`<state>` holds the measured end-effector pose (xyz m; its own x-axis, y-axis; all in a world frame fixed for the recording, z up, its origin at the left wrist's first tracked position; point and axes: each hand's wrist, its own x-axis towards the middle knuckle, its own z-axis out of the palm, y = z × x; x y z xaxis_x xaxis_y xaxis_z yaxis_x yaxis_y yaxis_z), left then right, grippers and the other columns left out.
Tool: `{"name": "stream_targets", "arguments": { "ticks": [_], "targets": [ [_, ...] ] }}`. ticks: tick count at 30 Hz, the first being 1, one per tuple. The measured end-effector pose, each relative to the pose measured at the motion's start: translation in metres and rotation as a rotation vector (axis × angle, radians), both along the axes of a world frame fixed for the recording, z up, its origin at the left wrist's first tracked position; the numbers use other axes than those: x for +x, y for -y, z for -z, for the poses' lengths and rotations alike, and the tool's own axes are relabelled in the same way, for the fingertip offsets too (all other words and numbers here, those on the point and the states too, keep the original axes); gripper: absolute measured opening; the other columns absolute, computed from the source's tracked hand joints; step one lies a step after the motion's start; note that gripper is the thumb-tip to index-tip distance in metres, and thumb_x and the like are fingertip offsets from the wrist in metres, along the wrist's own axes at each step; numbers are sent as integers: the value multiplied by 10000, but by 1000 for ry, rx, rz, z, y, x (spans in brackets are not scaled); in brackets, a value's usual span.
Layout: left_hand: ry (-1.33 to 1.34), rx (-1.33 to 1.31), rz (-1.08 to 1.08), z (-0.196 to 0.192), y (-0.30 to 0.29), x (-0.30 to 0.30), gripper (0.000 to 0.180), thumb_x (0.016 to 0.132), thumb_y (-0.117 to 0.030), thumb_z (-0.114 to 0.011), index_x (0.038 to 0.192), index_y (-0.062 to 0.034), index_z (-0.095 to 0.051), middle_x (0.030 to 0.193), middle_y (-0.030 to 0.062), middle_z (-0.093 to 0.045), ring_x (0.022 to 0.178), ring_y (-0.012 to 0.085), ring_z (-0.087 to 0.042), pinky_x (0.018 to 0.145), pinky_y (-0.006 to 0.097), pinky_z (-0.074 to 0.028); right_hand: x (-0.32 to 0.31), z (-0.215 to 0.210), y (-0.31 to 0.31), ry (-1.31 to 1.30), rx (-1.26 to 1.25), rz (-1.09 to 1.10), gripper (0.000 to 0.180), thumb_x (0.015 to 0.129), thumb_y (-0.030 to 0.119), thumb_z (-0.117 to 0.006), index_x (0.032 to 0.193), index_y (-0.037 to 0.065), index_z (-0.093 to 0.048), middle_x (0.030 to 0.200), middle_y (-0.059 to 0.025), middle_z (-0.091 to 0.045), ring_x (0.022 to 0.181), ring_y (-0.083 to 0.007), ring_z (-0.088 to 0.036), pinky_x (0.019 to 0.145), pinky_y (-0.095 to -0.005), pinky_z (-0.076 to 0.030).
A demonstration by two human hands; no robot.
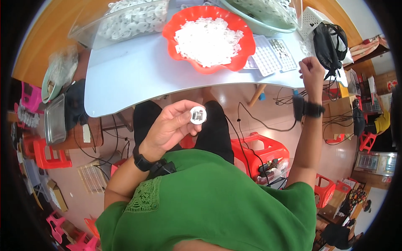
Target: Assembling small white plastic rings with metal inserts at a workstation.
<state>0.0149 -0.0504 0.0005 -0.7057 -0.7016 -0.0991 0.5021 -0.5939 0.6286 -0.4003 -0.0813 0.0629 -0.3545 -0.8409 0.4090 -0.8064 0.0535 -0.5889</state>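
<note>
In front of my lap, my left hand (173, 123) pinches a small round white plastic part (198, 115) between thumb and fingers. Its face is turned up and shows a recess with metal pieces in it. Far out to the right, my right hand (312, 72) is raised by the table's right end, close to a black bag (328, 48). Its fingers are curled closed; whatever they hold, if anything, is hidden. To its left lie a white tray with round pockets (266, 55) and another tray holding small pieces (283, 54).
On the light-blue table (130, 77) stands a red scalloped bowl (169, 42) heaped with small white parts. A clear bin (83, 35) of white discs and a pale green basin (268, 27) stand behind. A red stool (261, 146) and black cables (272, 127) are below.
</note>
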Motion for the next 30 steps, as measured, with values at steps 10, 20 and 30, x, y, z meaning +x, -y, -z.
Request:
{"name": "stream_targets", "arguments": {
  "ticks": [10,20,30],
  "targets": [
    [-34,-17,36,-9,-18,3,300,919,-157,-590,1146,33,-541,970,95,-623,803,138,-624,695,241,-524,215,-14,-95,49,-217,-667,169,718,-75,-653,848,-10,-566,813,-133,-576,690,-285,-602,586,-331,-485],
    [-17,-87,-29,-18,-42,14,299,910,-150,-606,1138,34,-548,958,81,-629,795,122,-621,696,229,-523,256,2,-110,-76,-320,-678,169,692,-47,-670,803,10,-557,756,-92,-554,594,-249,-574,479,-341,-446],
    [85,-174,-71,-22,-51,20,261,904,-117,-608,1113,36,-579,938,90,-646,760,112,-621,677,234,-529,261,0,-116,-142,-230,-739,147,698,-42,-620,797,8,-522,732,-103,-510,594,-275,-554,482,-359,-439]
  ]
}}
